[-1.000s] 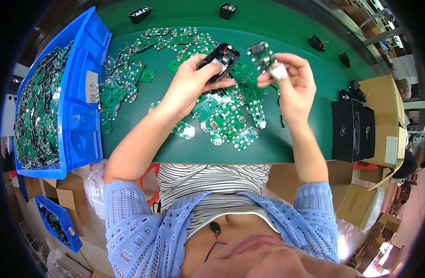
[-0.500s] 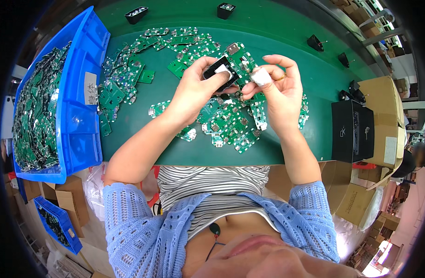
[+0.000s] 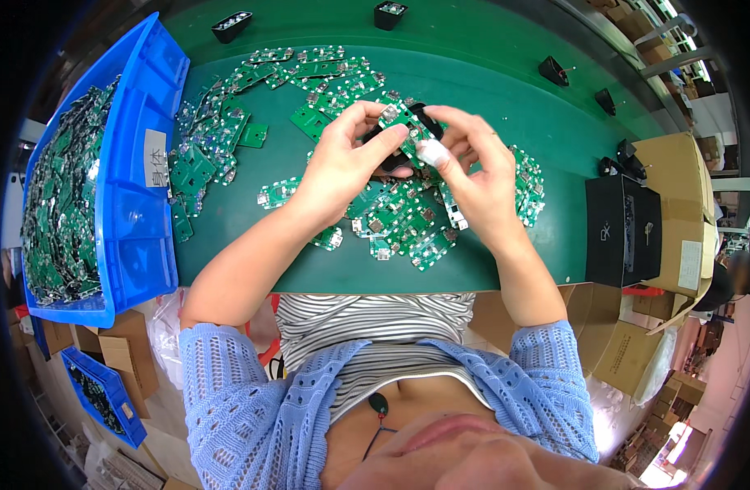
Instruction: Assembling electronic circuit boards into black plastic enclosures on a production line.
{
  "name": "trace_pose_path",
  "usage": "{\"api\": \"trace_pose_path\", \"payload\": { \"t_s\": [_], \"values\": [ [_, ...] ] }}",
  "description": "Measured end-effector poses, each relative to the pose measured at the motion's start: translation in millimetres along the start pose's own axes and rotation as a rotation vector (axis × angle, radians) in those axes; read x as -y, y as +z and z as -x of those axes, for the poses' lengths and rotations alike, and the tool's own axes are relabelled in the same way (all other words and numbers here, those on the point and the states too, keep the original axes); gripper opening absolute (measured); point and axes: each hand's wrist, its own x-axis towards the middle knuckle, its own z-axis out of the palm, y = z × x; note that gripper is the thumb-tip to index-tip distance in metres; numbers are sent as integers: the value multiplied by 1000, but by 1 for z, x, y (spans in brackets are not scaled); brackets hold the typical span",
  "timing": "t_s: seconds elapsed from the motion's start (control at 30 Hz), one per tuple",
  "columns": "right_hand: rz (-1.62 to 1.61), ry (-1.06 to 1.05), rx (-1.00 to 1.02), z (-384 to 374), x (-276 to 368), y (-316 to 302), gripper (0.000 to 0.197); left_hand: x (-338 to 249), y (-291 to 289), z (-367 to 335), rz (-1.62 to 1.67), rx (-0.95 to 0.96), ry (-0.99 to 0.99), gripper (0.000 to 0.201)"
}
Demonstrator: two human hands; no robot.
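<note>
A small green circuit board [image 3: 398, 119] is being held up above the middle of the green worktop [image 3: 489, 82], with a black plastic housing [image 3: 401, 147] sitting directly under it. The left hand [image 3: 342, 159] is closing around the housing from the left, its thumb lying along the lower edge and its fingers curling over the top, touching the board's left end. The right hand [image 3: 471, 167] is pinching the board's right end between thumb and forefinger; white tape [image 3: 430, 152] is wrapping one fingertip. Whether the board is already seated in the housing cannot be told.

Beneath both hands, a loose heap of green boards [image 3: 408, 220] is lying on the worktop, and a second spread of boards [image 3: 310, 77] is stretching away toward the far left. A blue plastic bin [image 3: 134, 204] filled with more boards is standing at the worktop's left edge. Small black housings [image 3: 232, 26] are resting along the far edge, well apart from the hands. To the right, a black box [image 3: 620, 229] is sitting beside cardboard cartons [image 3: 677, 188].
</note>
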Motion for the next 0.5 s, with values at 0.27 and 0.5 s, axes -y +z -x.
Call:
{"api": "trace_pose_path", "payload": {
  "t_s": [0.27,0.5],
  "values": [
    [23,-306,-3,-5,-9,3,21,-3,7,6,-173,58,-111,24],
    [-36,-207,-11,-10,-1,-9,10,-4,11,6,-217,-39,141,29]
  ]
}}
